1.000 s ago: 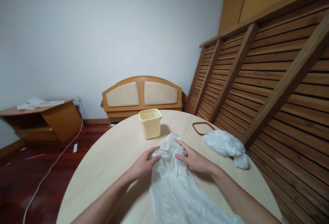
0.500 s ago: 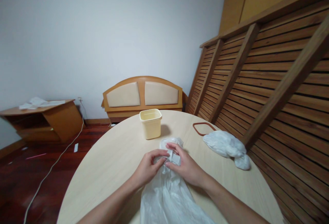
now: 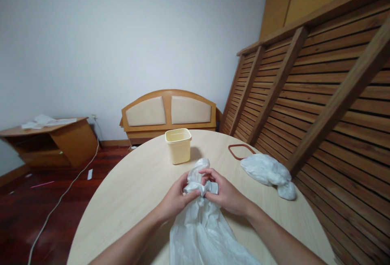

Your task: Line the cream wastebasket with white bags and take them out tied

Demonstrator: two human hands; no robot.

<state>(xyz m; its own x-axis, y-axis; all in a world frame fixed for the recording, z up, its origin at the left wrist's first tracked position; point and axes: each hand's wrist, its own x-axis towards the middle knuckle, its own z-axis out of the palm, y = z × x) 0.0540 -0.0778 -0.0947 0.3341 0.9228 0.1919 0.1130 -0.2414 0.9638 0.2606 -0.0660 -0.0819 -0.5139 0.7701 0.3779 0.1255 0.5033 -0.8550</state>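
A white plastic bag [image 3: 207, 232] stretches from the front of the round table up to both hands, gathered and twisted where they grip it. My left hand [image 3: 176, 195] is closed on the bunched part from the left, thumb on top. From the right, my right hand [image 3: 225, 194] pinches the same bunched part, fingers curled over it. A puffed end of the bag sticks up beyond the fingers. Just past it stands a pale yellow square bin [image 3: 179, 149], upright and open at the top. The fold between the fingertips is partly hidden.
On the right of the table [image 3: 128, 192], a bunched white plastic bag [image 3: 268, 171] lies beside a brown rounded-square ring [image 3: 240, 151]. Slatted wooden panels [image 3: 304, 102] lean along the right side. A white cable [image 3: 65, 192] runs over the floor at left.
My left hand has wrapped further round the gathered bag. The bunched part is twisted tighter, and its far end now stands up narrower between the hands.
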